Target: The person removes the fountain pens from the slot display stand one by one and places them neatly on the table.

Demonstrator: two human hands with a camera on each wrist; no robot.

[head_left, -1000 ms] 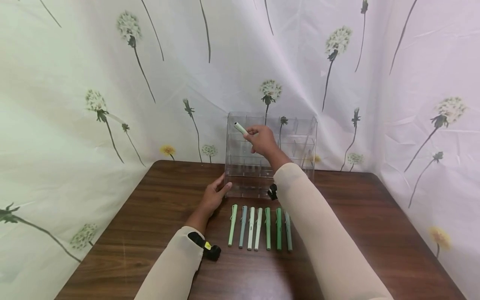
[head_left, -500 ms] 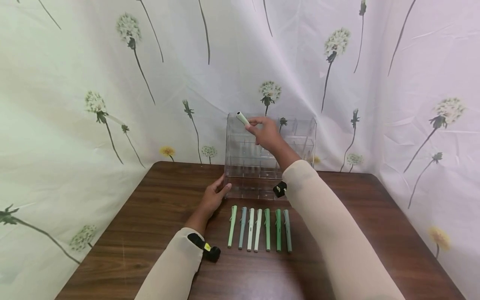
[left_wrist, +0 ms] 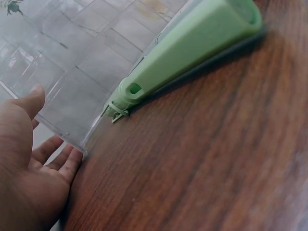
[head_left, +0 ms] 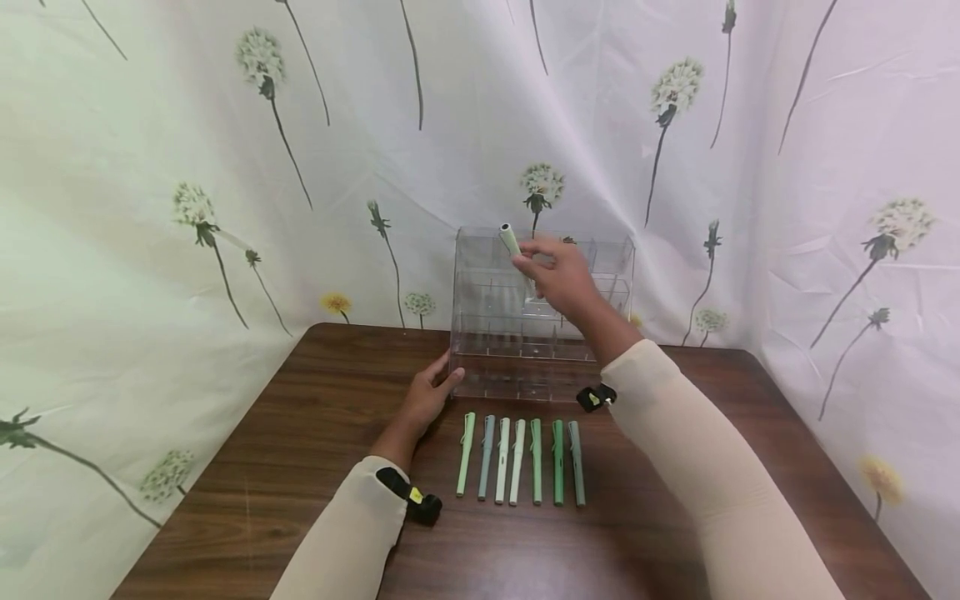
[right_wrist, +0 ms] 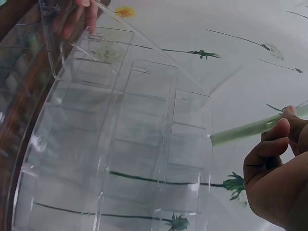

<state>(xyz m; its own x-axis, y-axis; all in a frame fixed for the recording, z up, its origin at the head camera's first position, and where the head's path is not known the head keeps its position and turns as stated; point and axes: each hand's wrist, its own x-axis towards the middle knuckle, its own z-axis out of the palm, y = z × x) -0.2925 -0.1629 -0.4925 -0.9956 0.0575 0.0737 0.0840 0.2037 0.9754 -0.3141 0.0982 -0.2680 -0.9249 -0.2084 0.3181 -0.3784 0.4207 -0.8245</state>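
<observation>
My right hand (head_left: 562, 275) pinches a pale green pen (head_left: 509, 240) between thumb and fingers, in front of the upper tiers of a clear plastic display rack (head_left: 487, 333). In the right wrist view the pen's lower end (right_wrist: 224, 137) slants toward the rack's top compartments (right_wrist: 187, 139). My left hand (head_left: 429, 396) grips the rack's left side near its base, thumb at the front edge and fingers behind the side panel, as the left wrist view also shows. Several capped pens (head_left: 537, 467) in greens, white and grey-blue lie side by side before the rack.
The rack stands toward the back of a dark wooden table (head_left: 300, 450), near a white curtain (head_left: 360, 117) printed with dandelions. A light green pen (left_wrist: 187, 48) looms large close to the left wrist camera.
My right hand has moved right along the rack's upper tiers with the pen, which now stands more upright. The left hand and the pens on the table have stayed put.
</observation>
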